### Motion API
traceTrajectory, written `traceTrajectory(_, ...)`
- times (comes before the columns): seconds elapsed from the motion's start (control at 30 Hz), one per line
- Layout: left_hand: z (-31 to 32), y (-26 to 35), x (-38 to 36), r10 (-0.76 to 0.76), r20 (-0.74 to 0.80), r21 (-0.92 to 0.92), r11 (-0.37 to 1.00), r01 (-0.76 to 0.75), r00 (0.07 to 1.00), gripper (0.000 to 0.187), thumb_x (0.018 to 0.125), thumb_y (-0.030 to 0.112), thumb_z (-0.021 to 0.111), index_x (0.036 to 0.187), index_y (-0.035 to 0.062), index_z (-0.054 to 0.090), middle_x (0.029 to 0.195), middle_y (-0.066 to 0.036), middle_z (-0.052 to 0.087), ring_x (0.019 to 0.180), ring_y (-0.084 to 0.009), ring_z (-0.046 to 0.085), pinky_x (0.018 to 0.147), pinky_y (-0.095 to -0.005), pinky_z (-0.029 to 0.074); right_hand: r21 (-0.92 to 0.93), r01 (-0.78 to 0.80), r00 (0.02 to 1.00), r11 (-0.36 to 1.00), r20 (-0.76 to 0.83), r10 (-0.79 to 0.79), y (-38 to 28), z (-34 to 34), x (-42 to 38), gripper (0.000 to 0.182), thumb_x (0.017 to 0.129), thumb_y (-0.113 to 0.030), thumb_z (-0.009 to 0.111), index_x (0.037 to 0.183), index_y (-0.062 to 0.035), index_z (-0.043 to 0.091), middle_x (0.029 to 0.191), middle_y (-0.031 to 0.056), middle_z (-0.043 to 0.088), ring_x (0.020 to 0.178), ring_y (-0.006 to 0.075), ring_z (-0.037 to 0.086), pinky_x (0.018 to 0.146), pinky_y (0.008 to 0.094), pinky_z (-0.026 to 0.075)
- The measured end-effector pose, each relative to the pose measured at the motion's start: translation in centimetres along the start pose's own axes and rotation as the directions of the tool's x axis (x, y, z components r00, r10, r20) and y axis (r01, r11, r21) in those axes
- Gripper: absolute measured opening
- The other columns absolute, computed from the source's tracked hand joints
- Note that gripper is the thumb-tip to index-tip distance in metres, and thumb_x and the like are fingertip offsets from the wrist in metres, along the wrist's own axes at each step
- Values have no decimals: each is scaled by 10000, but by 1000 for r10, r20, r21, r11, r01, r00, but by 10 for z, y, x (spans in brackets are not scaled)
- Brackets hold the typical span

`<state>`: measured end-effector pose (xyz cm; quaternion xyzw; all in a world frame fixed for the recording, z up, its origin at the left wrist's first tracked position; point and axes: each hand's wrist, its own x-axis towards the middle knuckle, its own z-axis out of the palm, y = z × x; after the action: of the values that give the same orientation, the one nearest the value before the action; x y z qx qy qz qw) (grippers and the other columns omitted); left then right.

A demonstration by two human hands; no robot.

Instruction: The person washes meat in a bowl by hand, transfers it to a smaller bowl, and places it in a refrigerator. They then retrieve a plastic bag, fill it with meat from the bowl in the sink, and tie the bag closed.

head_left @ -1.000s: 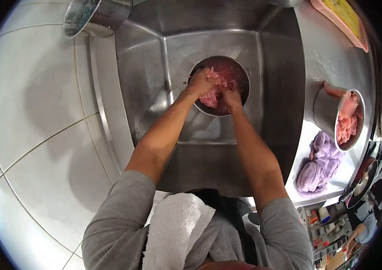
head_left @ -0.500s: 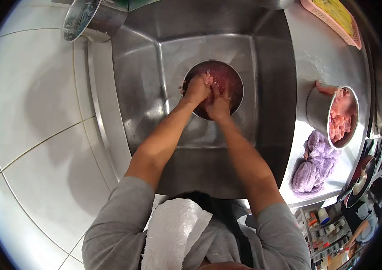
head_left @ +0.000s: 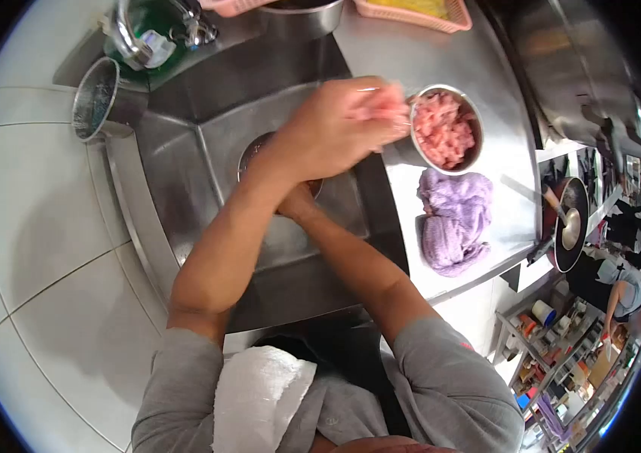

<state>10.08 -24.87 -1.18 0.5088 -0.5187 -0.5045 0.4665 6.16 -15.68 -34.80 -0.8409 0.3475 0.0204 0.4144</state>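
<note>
My left hand [head_left: 339,124] is raised over the right side of the sink, its fingers closed around pieces of raw meat [head_left: 377,106] and somewhat blurred. Just beyond the fingertips, a round metal pot [head_left: 420,151] on the counter holds a heap of cut raw meat [head_left: 443,130]. My right hand [head_left: 296,201] stays low at the metal bowl [head_left: 246,157] in the sink. The left forearm covers much of that bowl, and the right fingers are hidden.
The steel sink [head_left: 177,174] has a tap [head_left: 130,41] at its far left corner and a metal pot [head_left: 94,102] on its left edge. A purple cloth [head_left: 456,223] lies on the right counter. Pink baskets [head_left: 441,25] stand farther back. A person [head_left: 626,294] is at far right.
My left hand has come out of the bowl and swung right toward the pot, carrying raw meat. The right hand remains at the bowl. The view has turned to the right.
</note>
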Motion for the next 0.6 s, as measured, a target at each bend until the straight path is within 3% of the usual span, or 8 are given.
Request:
traceTrajectory(0.03, 13, 3, 17, 118, 62, 158, 979, -127, 991, 145, 821, 117, 618, 922, 23, 575, 803, -12, 597, 723, -69, 548, 611, -246, 469, 122, 69, 997, 990, -47, -64, -13, -20, -11, 624, 826, -327, 575, 1358, -83, 358, 1402, 186, 308, 1294, 329, 314, 1010, 441, 334)
traceTrajectory(0.1, 44, 13, 48, 239, 81, 505, 827, -247, 968, 196, 809, 99, 582, 990, 29, 606, 877, -124, 628, 817, -233, 617, 739, -321, 484, 344, 228, 972, 911, -141, -190, -38, -60, -34, 547, 834, -299, 572, 1291, -29, 442, 1258, 221, 496, 1191, 338, 452, 969, 415, 382)
traceTrajectory(0.17, 66, 20, 56, 118, 75, 784, 607, -132, 990, 225, 811, 86, 563, 1023, 37, 621, 932, -154, 630, 826, -302, 606, 755, -331, 482, 496, 341, 935, 798, -265, -235, -57, -93, -56, 427, 849, -261, 554, 1212, -38, 520, 1132, 225, 570, 1057, 369, 537, 906, 426, 426)
traceTrajectory(0.23, 65, 22, 61, 221, 55, 708, 679, -194, 974, 231, 821, 85, 561, 1036, 25, 617, 931, -144, 631, 825, -262, 611, 740, -324, 490, 507, 387, 912, 771, -336, -237, -71, -116, -72, 298, 866, -208, 535, 1107, -51, 611, 1002, 225, 630, 926, 390, 602, 842, 426, 465)
traceTrajectory(0.27, 62, 20, 61, 264, 44, 666, 711, -225, 964, 233, 826, 85, 560, 1043, 19, 615, 931, -139, 632, 824, -242, 614, 732, -320, 494, 399, 284, 954, 872, -209, -216, -62, -113, -72, 282, 865, -199, 536, 1091, -54, 622, 1011, 224, 626, 937, 383, 599, 845, 417, 464)
traceTrajectory(0.37, 51, 12, 57, 11, -185, 326, 944, 51, 983, 215, 842, 72, 555, 1031, -15, 610, 942, -123, 625, 832, -171, 605, 690, -308, 507, 358, 143, 990, 923, -67, -127, -80, -166, -106, 270, 849, -179, 559, 1073, -46, 629, 1013, 224, 621, 937, 379, 595, 836, 406, 467)
traceTrajectory(0.47, 36, -26, 56, -52, -325, 289, 945, 151, 944, 199, 864, 70, 554, 1023, -39, 603, 920, -94, 615, 799, -125, 593, 650, -282, 508, 420, 119, 993, 900, -73, -97, -86, -204, -142, 276, 831, -173, 594, 1073, -44, 628, 983, 215, 630, 918, 355, 613, 818, 394, 474)
traceTrajectory(0.6, 38, -52, 58, -403, -196, -279, 897, 343, 894, 175, 863, 82, 559, 978, -39, 611, 887, -75, 626, 752, -146, 604, 637, -271, 503, 692, 74, 997, 718, -40, -64, -69, -249, -193, 271, 860, -177, 605, 1079, -20, 624, 963, 120, 651, 892, 201, 617, 794, 317, 482)
